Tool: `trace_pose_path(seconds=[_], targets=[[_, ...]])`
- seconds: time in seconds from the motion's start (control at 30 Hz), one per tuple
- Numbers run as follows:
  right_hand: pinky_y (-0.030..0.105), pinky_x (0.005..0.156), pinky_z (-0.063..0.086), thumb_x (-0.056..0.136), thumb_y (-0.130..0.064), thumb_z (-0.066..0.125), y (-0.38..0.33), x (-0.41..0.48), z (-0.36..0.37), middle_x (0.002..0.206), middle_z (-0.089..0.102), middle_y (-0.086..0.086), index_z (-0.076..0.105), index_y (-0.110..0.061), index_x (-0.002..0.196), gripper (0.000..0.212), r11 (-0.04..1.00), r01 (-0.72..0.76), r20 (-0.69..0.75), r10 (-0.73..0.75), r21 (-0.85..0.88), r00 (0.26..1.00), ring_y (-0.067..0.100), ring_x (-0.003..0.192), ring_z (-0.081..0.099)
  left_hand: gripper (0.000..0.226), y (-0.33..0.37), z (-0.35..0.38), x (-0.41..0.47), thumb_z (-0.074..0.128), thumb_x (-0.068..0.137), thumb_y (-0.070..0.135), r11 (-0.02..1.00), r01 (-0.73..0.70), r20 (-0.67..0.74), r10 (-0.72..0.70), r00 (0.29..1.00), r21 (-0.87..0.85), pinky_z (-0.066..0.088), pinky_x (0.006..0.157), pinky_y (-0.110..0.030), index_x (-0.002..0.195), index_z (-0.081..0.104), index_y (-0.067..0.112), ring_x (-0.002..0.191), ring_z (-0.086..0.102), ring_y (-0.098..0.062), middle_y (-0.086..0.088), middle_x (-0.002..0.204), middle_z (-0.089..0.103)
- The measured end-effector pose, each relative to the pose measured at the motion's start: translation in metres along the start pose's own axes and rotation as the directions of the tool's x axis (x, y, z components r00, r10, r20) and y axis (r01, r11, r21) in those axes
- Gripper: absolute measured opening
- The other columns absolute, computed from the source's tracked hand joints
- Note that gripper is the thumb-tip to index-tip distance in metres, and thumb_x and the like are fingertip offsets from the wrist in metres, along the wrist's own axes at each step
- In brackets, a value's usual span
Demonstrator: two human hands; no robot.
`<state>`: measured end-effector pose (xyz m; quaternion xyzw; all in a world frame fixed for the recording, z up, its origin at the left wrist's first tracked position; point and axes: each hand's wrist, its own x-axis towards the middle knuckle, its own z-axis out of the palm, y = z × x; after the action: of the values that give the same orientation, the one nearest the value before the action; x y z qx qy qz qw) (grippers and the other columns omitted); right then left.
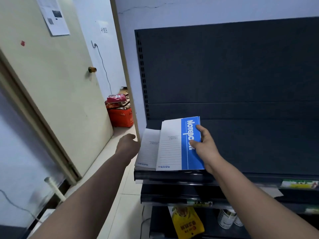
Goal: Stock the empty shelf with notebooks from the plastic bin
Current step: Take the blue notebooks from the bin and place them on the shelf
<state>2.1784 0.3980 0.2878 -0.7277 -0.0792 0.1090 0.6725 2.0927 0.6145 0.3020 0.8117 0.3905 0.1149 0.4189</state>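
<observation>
Notebook [179, 145], blue and white, lies at the front left corner of the shelf [259, 147], its near edge about level with the shelf's front edge. We find it resting partly on a second notebook [149, 149], whose white cover shows to the left and reaches the shelf's left edge.

The right hand [205, 145] grips the upper one along its right long edge. Two digits press on the blue band, and the rest are hidden behind the cover. The left hand [126, 144] is just beside the shelf's left end, off the board. Its fingers are turned away and blurred, so we cannot tell whether they are loose or curled, nor whether they touch the lower cover.

Right of the notebooks, open board runs to the frame's right edge, and the dark back panel [224, 66] rises well above it. Left of the shelf stands an open door [60, 83], with a red basket [120, 116] on the floor beyond. The lower shelves carry a yellow bag [187, 223] and cans [227, 219].
</observation>
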Motion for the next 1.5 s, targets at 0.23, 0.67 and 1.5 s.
trace_pose_path(seconds=[0.23,0.67,1.5], targets=[[0.040,0.086,0.054,0.092,-0.007,0.050,0.004,0.009,0.051,0.110,0.059,-0.005,0.034,-0.033,0.142,0.058,0.990,-0.094,0.073,0.102,-0.105,0.992,0.023,0.096,0.063,0.048,-0.008,-0.014,-0.002,0.054,0.087,0.007,0.998,-0.054,-0.043,0.053,0.998,-0.035,0.051,0.083,-0.033,0.134,0.053,0.014,0.112,0.057,-0.026,-0.004,0.134,0.055],[0.041,0.105,0.028,0.096,-0.039,0.043,0.010,0.002,0.040,0.150,0.027,0.000,0.042,-0.031,0.139,0.044,0.311,0.304,0.249,-0.203,-0.901,0.947,0.023,0.134,0.024,0.041,0.008,0.003,-0.013,0.050,0.090,0.014,0.851,-0.334,0.036,0.350,0.936,0.405,0.047,0.095,-0.039,0.129,0.059,0.027,0.123,0.048,-0.024,-0.001,0.130,0.057],[0.041,0.099,0.036,0.095,-0.038,0.042,0.089,-0.259,-0.384,0.143,0.040,0.000,0.043,-0.025,0.137,0.043,0.200,-0.622,-0.640,-0.036,-0.757,0.768,0.024,0.134,0.033,0.031,0.179,0.330,-0.318,0.056,0.093,0.026,0.133,-0.991,0.715,0.690,0.111,0.026,0.043,0.093,-0.036,0.123,0.060,0.029,0.121,0.045,-0.026,-0.003,0.126,0.056]])
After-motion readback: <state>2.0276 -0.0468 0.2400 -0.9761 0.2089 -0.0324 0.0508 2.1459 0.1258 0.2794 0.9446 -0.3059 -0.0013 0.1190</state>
